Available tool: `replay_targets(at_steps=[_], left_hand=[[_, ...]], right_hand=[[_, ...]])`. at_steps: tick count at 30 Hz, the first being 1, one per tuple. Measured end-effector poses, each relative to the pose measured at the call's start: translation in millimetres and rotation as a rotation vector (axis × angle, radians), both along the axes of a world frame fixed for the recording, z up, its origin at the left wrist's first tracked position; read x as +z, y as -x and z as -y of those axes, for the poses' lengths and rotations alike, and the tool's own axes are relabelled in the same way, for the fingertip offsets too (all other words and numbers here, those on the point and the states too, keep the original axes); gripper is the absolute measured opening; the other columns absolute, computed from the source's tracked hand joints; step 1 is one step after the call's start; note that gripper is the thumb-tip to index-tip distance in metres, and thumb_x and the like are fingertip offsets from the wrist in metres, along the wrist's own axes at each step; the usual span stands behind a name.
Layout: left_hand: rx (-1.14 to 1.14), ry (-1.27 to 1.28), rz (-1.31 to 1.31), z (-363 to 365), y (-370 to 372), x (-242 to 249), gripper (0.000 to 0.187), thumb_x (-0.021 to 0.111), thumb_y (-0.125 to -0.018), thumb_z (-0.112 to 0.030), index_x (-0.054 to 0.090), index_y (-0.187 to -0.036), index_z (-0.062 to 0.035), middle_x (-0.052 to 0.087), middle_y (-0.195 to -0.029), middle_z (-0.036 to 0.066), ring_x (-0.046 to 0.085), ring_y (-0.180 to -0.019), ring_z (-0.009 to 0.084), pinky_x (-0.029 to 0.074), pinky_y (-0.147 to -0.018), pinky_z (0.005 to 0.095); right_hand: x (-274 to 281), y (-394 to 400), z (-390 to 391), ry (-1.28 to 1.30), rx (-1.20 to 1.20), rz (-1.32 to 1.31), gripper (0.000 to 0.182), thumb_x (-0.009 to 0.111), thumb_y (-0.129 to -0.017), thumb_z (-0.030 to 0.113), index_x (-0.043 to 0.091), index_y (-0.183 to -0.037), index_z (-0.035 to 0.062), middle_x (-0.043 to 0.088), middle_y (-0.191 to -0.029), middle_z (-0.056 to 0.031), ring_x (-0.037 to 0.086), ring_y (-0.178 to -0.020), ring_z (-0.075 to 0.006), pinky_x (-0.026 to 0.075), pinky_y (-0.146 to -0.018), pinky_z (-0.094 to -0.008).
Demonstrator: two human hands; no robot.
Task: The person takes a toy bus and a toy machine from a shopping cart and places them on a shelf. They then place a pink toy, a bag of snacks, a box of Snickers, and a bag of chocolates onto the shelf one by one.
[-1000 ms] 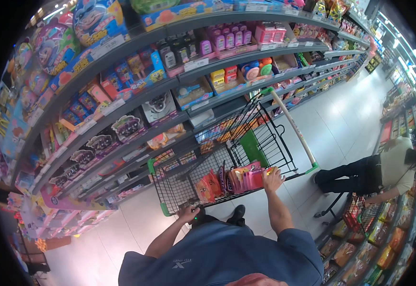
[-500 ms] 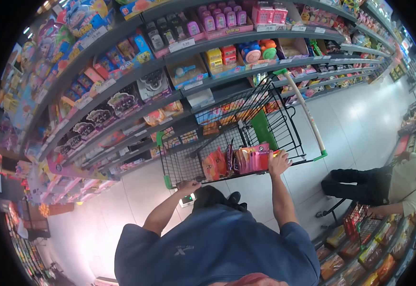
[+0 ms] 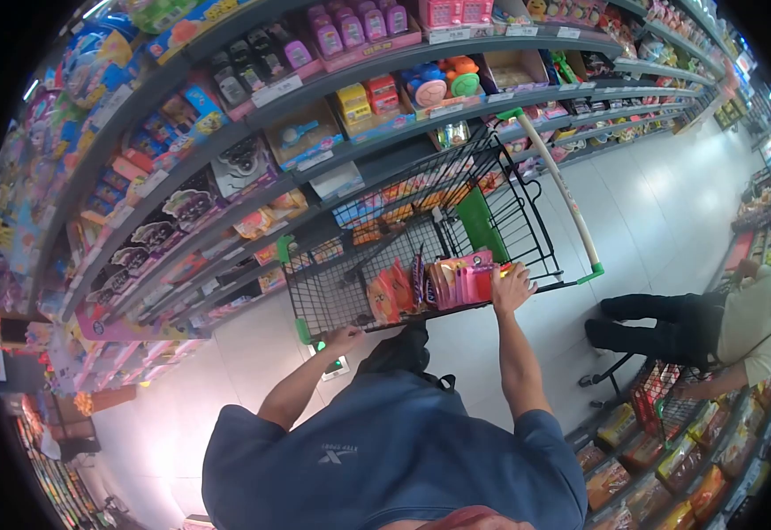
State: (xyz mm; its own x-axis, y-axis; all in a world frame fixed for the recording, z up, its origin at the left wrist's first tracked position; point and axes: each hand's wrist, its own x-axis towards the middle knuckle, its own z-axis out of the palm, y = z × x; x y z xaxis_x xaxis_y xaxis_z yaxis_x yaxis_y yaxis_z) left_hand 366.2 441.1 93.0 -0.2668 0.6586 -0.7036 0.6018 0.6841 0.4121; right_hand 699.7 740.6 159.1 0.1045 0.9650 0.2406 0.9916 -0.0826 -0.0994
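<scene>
A black wire shopping cart [image 3: 323,300] with green corner caps stands sideways in front of me. My left hand [image 3: 344,339] is closed around its near rim, close to the front corner. Farther right, my right hand [image 3: 513,290] grips the same rim with its fingers over the edge, beside a red and yellow pack [image 3: 498,281]. Pink flat packs [image 3: 467,281] stand in a row inside the cart, with orange packs [image 3: 390,293] to their left. A green panel [image 3: 481,225] is by the cart's handle [image 3: 558,185].
Shelves of toys [image 3: 359,84] curve along the far side, close to the cart. On the right, a person [image 3: 748,318] in a light top stands by a red basket cart [image 3: 655,397] and shelves of packaged goods [image 3: 650,459]. Tiled floor [image 3: 650,203] runs along the aisle.
The toy shelves have shifted left in view, more than the cart has. Both hands keep their places on the cart rim. The person on the right has an arm raised slightly differently.
</scene>
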Motion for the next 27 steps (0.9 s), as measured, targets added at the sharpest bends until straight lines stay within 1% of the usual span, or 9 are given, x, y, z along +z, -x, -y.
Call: replay_targets(at_steps=[1,5,6,11,13,15,16,22,27], left_hand=[[0.037,-0.050,-0.035,-4.3,-3.3,1.9,0.049,0.054,-0.083,-0.062,0.068,-0.113,-0.0256,0.067,-0.118,0.002,0.057,-0.117,0.0290,0.032,-0.105,0.0510],[0.026,-0.054,-0.012,-25.0,-8.1,12.7,0.050,0.054,-0.083,-0.062,0.068,-0.112,-0.0239,0.067,-0.116,0.007,0.058,-0.115,0.0300,0.038,-0.100,0.0516],[-0.001,-0.087,-0.041,-31.5,-9.9,15.6,0.050,0.054,-0.083,-0.062,0.068,-0.111,-0.0239,0.067,-0.114,0.007,0.059,-0.113,0.0302,0.039,-0.099,0.0512],[-0.008,-0.121,-0.129,-48.3,-12.7,-11.4,0.049,0.057,-0.082,-0.060,0.067,-0.111,-0.0219,0.063,-0.117,0.007,0.056,-0.112,0.0348,0.039,-0.096,0.0535],[0.005,-0.127,-0.062,-50.9,-14.1,-24.4,0.051,0.058,-0.081,-0.061,0.067,-0.112,-0.0217,0.061,-0.119,0.009,0.053,-0.113,0.0371,0.036,-0.098,0.0553],[0.001,-0.182,-0.165,-48.9,-15.8,-33.7,0.051,0.059,-0.080,-0.062,0.068,-0.111,-0.0234,0.061,-0.117,0.011,0.052,-0.114,0.0365,0.033,-0.101,0.0543],[0.021,-0.178,-0.135,-52.0,-14.3,-35.3,0.054,0.060,-0.079,-0.063,0.068,-0.112,-0.0218,0.062,-0.117,0.012,0.051,-0.116,0.0340,0.030,-0.102,0.0535],[0.011,-0.200,-0.136,-75.3,-17.9,-24.4,0.058,0.060,-0.078,-0.063,0.068,-0.112,-0.0163,0.063,-0.116,0.011,0.053,-0.116,0.0315,0.032,-0.101,0.0509],[-0.003,-0.269,-0.154,-92.0,-13.8,-34.1,0.057,0.061,-0.078,-0.062,0.068,-0.112,-0.0178,0.065,-0.114,0.007,0.056,-0.113,0.0302,0.034,-0.100,0.0502]], right_hand=[[-1.1,-2.3,-3.8,0.001,-0.003,-0.006,0.056,0.054,-0.084,0.050,0.055,-0.114,0.0033,0.057,-0.105,-0.0187,0.062,-0.095,-0.0344,0.030,-0.103,-0.0551],[-12.9,-11.4,-17.7,-0.015,0.004,0.035,0.061,0.053,-0.084,0.055,0.052,-0.119,0.0052,0.057,-0.105,-0.0164,0.063,-0.096,-0.0328,0.030,-0.103,-0.0561],[-11.1,-11.5,-19.9,0.031,-0.001,0.001,0.059,0.053,-0.085,0.055,0.052,-0.115,0.0046,0.055,-0.105,-0.0177,0.062,-0.096,-0.0345,0.030,-0.103,-0.0554],[-27.8,-20.6,-40.8,0.020,0.009,0.005,0.063,0.051,-0.086,0.058,0.050,-0.119,0.0043,0.056,-0.108,-0.0178,0.062,-0.098,-0.0338,0.031,-0.102,-0.0551],[-25.5,-25.9,-46.7,0.052,-0.004,0.022,0.064,0.050,-0.086,0.058,0.050,-0.120,0.0042,0.056,-0.109,-0.0177,0.062,-0.099,-0.0333,0.031,-0.102,-0.0549],[-29.2,-27.4,-47.4,0.029,-0.001,0.062,0.064,0.050,-0.086,0.057,0.048,-0.123,0.0041,0.056,-0.110,-0.0173,0.062,-0.098,-0.0323,0.031,-0.101,-0.0548],[-28.7,-26.2,-48.5,0.053,-0.008,0.060,0.062,0.052,-0.086,0.053,0.048,-0.124,0.0044,0.056,-0.111,-0.0168,0.062,-0.099,-0.0319,0.031,-0.101,-0.0549],[-33.7,-30.6,-62.9,0.049,-0.012,0.008,0.058,0.056,-0.083,0.046,0.047,-0.123,0.0053,0.055,-0.110,-0.0156,0.062,-0.100,-0.0311,0.031,-0.102,-0.0551],[-36.1,-28.8,-78.0,0.044,-0.024,-0.021,0.058,0.057,-0.083,0.046,0.047,-0.123,0.0053,0.055,-0.110,-0.0154,0.062,-0.101,-0.0310,0.031,-0.102,-0.0550]])
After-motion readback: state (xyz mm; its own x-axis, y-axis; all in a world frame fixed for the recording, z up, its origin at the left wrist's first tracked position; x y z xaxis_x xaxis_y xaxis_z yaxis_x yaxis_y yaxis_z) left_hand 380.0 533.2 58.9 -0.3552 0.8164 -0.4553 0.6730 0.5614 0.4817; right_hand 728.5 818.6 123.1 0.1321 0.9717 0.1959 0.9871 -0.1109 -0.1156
